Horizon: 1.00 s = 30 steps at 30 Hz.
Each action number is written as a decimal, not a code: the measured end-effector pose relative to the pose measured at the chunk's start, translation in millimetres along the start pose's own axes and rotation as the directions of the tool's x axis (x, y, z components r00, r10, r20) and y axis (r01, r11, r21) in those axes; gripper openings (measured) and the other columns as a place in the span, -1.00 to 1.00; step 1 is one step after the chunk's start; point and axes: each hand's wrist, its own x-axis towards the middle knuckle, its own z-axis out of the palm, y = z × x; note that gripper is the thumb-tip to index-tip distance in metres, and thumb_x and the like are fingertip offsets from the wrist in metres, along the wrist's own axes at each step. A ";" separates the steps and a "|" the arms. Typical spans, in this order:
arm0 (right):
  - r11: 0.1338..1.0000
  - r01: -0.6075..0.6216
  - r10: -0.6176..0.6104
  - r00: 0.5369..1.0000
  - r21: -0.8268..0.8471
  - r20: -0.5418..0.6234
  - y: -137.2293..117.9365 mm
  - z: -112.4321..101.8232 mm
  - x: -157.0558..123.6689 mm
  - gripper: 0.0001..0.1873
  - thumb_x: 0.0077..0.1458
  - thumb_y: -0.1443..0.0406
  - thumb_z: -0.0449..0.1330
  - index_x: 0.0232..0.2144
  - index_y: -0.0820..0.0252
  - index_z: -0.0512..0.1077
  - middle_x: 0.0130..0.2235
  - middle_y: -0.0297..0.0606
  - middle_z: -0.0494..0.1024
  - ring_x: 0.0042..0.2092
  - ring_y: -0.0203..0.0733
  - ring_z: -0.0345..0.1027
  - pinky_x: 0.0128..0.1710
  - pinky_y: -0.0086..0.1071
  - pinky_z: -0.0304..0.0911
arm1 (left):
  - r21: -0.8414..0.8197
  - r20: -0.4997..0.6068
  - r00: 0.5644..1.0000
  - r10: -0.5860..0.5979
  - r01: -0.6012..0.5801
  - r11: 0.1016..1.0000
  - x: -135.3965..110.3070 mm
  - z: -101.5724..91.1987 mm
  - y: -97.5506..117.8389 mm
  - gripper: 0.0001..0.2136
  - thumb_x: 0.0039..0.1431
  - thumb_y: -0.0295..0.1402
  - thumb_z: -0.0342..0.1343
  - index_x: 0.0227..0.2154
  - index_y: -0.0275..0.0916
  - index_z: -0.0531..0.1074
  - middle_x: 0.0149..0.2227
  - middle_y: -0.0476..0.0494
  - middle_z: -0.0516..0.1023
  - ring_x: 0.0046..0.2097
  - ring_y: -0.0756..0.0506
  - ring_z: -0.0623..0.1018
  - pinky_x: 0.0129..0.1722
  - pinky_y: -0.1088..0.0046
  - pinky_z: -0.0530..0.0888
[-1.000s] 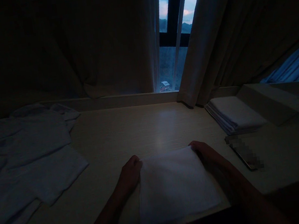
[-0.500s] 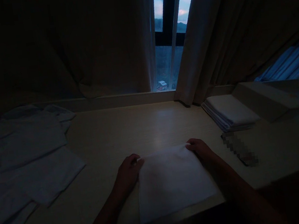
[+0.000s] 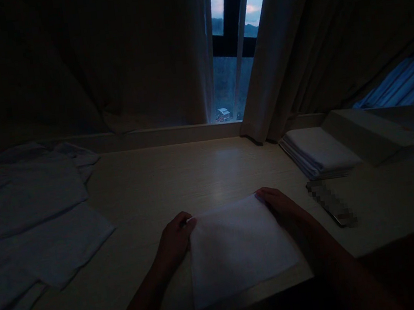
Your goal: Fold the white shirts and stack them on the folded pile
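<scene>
A white cloth (image 3: 240, 249), folded into a rough square, lies near the front edge of the pale tabletop (image 3: 145, 183). My left hand (image 3: 175, 235) pinches its far left corner between thumb and fingers. At the far right corner, my right hand (image 3: 276, 202) grips the cloth in the same way. The far edge looks straight and drawn taut between the two hands. Dim light hides the finer detail of the fingers and the cloth's layers.
Loose white cloths (image 3: 46, 211) lie spread in a heap on the left. A stack of folded cloths (image 3: 319, 150) stands at the right, beside a pale box (image 3: 375, 133). A blurred-out phone-like object (image 3: 331, 204) lies in front of the stack. Curtains (image 3: 271, 65) hang behind.
My right hand has moved slightly up and left with its corner, and the cloth's far edge looks straighter and smoother. The left hand has hardly moved. The view has shifted slightly.
</scene>
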 end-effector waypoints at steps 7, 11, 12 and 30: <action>0.939 0.032 -0.130 0.955 -0.344 -0.268 11.5 18.9 3.3 -0.77 0.05 0.15 0.14 -0.43 0.19 0.45 -0.41 -0.29 0.49 -0.34 -0.20 0.34 -0.32 -0.37 0.17 | 0.224 -0.029 0.992 0.126 -0.117 0.968 -1.1 0.3 5.6 -0.74 0.14 -0.10 -0.04 -0.42 -0.18 0.38 -0.46 0.02 0.44 -0.37 -0.04 0.44 -0.39 0.47 0.31; 0.905 0.105 -0.230 0.937 -0.413 -0.265 15.2 24.4 2.9 -0.79 0.10 0.18 0.09 -0.39 0.17 0.43 -0.34 -0.27 0.50 -0.30 -0.20 0.36 -0.27 -0.36 0.22 | 0.327 -0.111 0.982 0.150 -0.106 0.939 -3.8 4.8 6.6 -0.75 0.18 -0.13 -0.05 -0.35 -0.18 0.37 -0.36 -0.05 0.47 -0.32 -0.06 0.47 -0.33 0.42 0.38; 0.901 0.111 -0.231 0.941 -0.419 -0.248 15.1 23.7 2.4 -0.79 0.12 0.17 0.08 -0.37 0.17 0.43 -0.33 -0.27 0.51 -0.29 -0.20 0.37 -0.26 -0.35 0.23 | 0.349 -0.154 0.974 0.166 -0.104 0.931 -5.3 5.8 7.7 -0.76 0.18 -0.13 -0.04 -0.30 -0.19 0.38 -0.31 -0.07 0.48 -0.30 -0.07 0.49 -0.30 0.40 0.41; 0.465 0.328 -0.302 0.932 -0.822 0.201 -35.0 91.4 -43.3 -0.35 0.25 -0.09 -0.10 0.31 -0.09 0.04 0.36 -0.26 -0.02 0.37 0.14 -0.31 0.28 0.15 -0.35 | 0.796 0.061 0.856 0.513 -0.351 0.493 -51.4 71.2 7.9 -0.25 0.09 0.18 -0.08 0.30 -0.03 0.03 0.39 -0.25 -0.11 0.37 -0.43 -0.12 0.22 -0.24 -0.01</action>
